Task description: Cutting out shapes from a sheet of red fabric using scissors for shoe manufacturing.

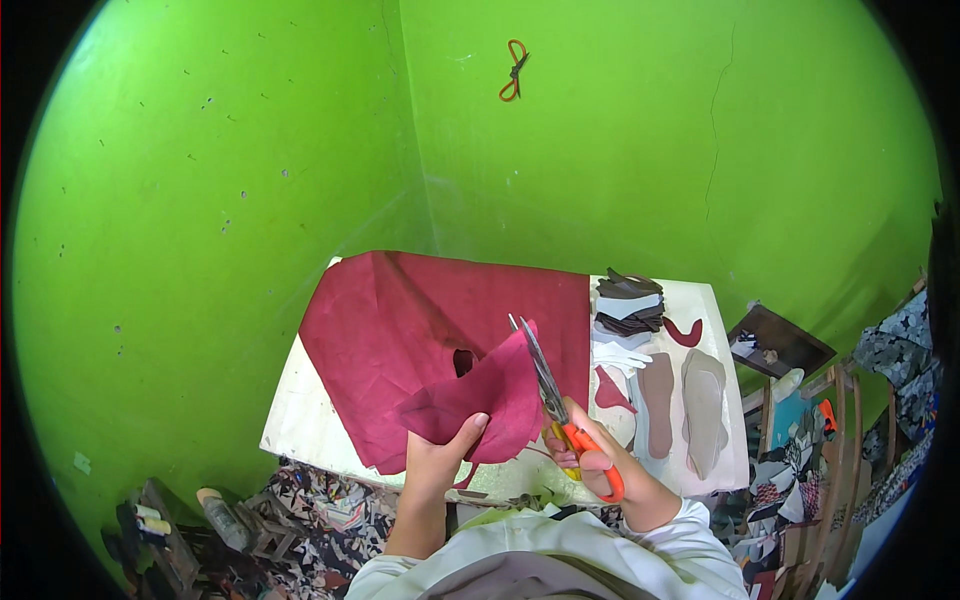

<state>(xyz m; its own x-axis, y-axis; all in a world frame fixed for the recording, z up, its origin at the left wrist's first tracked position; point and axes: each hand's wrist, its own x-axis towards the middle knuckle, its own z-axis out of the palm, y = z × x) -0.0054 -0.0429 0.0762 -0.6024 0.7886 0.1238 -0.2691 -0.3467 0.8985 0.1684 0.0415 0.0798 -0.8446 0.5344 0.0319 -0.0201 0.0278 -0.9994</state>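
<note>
- Lower centre, nearest: the left hand (438,458), its grip closed on the lower edge of a maroon flap (488,388), thumb uppermost.
- Lower centre, right of the flap: the right hand (613,446), its grip closed round the orange handles of the scissors (549,388). A yellow part shows beneath the fingers; whether it belongs to the scissors cannot be told.
- Centre, principal relation: the flap lies up and left of the right grip. The long axis of the scissors runs toward the top of the frame, leaning left, close along the flap's right margin. The tips stand slightly apart beside its upper corner; whether the margin lies between the blades is unclear. The right hand is nearer this margin, the left hand the lower one.
- Centre, beyond the flap: a maroon sheet (430,300), with a dark opening, spread over the tabletop (290,412). Whether flap and sheet are joined cannot be told.
- Right of centre: sole-shaped pieces (704,410) and a dark stack (628,312).
</note>
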